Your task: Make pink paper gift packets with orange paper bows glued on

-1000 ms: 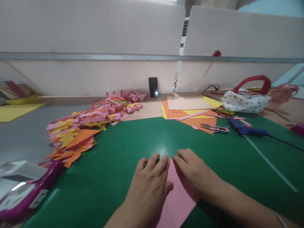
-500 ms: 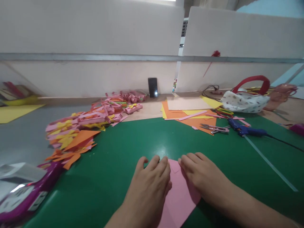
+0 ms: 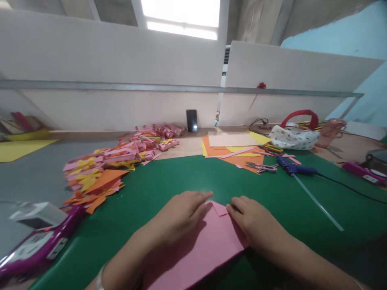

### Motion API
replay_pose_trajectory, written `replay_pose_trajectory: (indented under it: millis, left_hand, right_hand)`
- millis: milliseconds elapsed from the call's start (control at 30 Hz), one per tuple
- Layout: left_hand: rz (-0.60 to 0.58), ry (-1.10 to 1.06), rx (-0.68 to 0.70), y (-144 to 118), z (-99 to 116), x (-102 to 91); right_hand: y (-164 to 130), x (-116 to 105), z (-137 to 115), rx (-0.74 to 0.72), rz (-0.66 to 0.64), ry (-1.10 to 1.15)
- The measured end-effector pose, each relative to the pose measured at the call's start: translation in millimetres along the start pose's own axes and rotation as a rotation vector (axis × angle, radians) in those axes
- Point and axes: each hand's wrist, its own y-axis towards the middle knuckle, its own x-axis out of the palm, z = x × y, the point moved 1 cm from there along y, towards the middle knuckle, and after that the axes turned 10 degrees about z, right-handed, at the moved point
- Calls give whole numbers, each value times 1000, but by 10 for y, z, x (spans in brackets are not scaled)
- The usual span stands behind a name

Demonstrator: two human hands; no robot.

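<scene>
A sheet of pink paper (image 3: 202, 249) lies on the green mat in front of me, with a small folded flap (image 3: 220, 208) at its far corner. My left hand (image 3: 186, 209) rests along the sheet's left edge, fingers stretched out and thumb near the flap. At the right of that flap, my right hand (image 3: 252, 217) has its fingers curled and closed on the paper's edge. The underside of both palms is hidden.
Pink, orange and yellow paper pieces (image 3: 115, 153) are heaped at left, behind a purple power strip (image 3: 45, 241). At right lie snips (image 3: 261, 166), a blue glue gun (image 3: 296, 167) and paper sheets (image 3: 232, 139). A phone (image 3: 191, 121) leans on the partition.
My left hand has turned flatter and moved left along the sheet, baring more pink paper and the flap. My right hand keeps its hold at the corner. The view has tilted up.
</scene>
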Motion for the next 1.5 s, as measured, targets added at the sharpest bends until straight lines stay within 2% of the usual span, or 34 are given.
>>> replay_pose_trajectory:
  millis: [133,233,367,533,700,833,1033,1167,1333,1400,1500]
  left_hand:
    - [103,46,-242,-67,-186,-176]
    - [112,65,-331,-168,-237,-228]
    - [79,-55,-343,-137,-307,-275]
    - [24,-112,-362,169,-473,-323]
    - [80,-183,-356,323,-548,-260]
    - [104,-274,-340,309,-607,-218]
    - [279,-411,-454,317,-662,-228]
    - [433,-463,-529,332,-682,-161]
    - [626,-383,-580,352,-721,-89]
    - [668,-345,-533,363,-683,-102]
    - [653,-358,-392,378,-561,-122]
  right_hand:
    - [111,-32,4,131,-87,70]
    - [232,-50,-18,165,-134,33]
    - [447,-85,-35,118,-179,37]
    - [829,-62,7,58,-192,196]
    - [1137,100,189,201,-84,492]
    - [1184,301,376,394,-52,874]
    - [1142,391,520,643,-80,1415]
    - [1120,392,446,751,-140,1643]
    - [1092,424,257,800,-130,1755]
    - [1091,405,232,799,-61,1752]
    - [1091,332,233,750,91,1729]
